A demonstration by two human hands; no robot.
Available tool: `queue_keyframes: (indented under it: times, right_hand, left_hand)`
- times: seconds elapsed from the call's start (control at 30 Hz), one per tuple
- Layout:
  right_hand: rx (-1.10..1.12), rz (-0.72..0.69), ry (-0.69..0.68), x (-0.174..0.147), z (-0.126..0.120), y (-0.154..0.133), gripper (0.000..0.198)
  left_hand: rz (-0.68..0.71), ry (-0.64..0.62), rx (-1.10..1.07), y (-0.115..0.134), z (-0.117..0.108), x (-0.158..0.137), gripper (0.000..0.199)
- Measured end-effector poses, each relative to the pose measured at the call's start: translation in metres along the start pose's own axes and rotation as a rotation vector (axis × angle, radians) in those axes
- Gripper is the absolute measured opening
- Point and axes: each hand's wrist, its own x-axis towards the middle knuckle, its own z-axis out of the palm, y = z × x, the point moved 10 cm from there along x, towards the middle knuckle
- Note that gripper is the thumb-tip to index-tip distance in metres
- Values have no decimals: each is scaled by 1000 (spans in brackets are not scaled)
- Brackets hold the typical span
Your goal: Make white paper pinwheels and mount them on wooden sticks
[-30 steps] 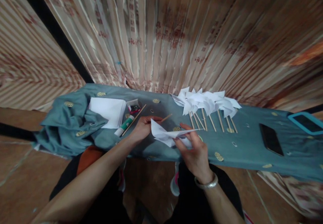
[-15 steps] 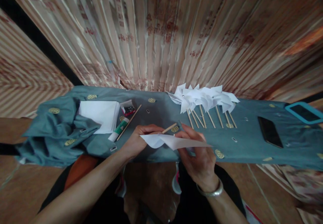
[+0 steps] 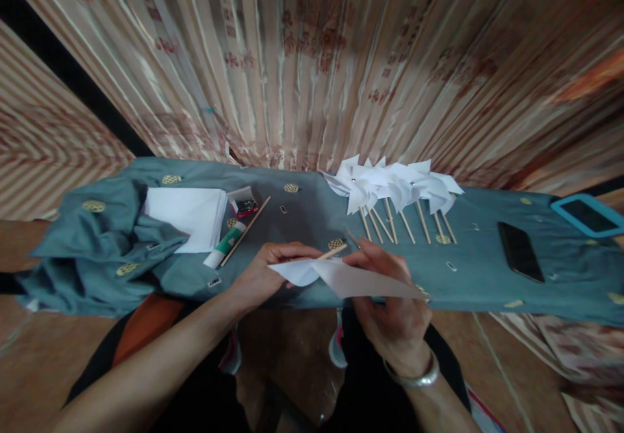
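Observation:
A white paper pinwheel is held low over the front of the cloth. My left hand is closed on its left side, and a wooden stick pokes out behind the paper beside those fingers. My right hand is closed behind the pinwheel's right blade, partly hidden by it. From its fingers a thin pointed metal tool sticks out toward the back; its kind I cannot make out. A silver bangle circles the right wrist.
Several finished-looking pinwheels on sticks lie in a row at the back right. Stacked white paper, a glue stick, a loose stick and a small box of pins lie left. A dark phone and blue-framed device lie right.
My right hand has shifted slightly right and down, and the pinwheel's right blade tilts lower. The stick and metal tool show more plainly. The view has moved a little.

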Motion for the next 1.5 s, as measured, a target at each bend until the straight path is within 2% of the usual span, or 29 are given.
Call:
queue_keyframes:
  times: [0.13, 0.3, 0.5, 0.73, 0.97, 1.23, 1.5]
  right_hand:
    - [-23, -16, 25, 0, -2, -2, 47]
    - [-8, -34, 15, -1, 0, -3, 54]
    - [6, -22, 24, -3, -1, -2, 52]
    - [29, -27, 32, -1, -1, -3, 54]
    - [40, -33, 15, -3, -1, -4, 59]
    - [63, -17, -5, -4, 1, -2, 58]
    - [71, -7, -3, -6, 1, 0, 58]
  left_hand:
    - [-12, -36, -52, -5, 2, 0, 22]
    - [32, -77, -44, -4, 5, 1, 17]
    - [52, -80, -53, -10, 4, 2, 17]
    - [107, -115, 2, 6, 4, -1, 19]
    - [125, -76, 3, 2, 0, 1, 20]
    - [113, -107, 22, 11, 3, -2, 18]
    - [95, -92, 12, 5, 2, -1, 18]
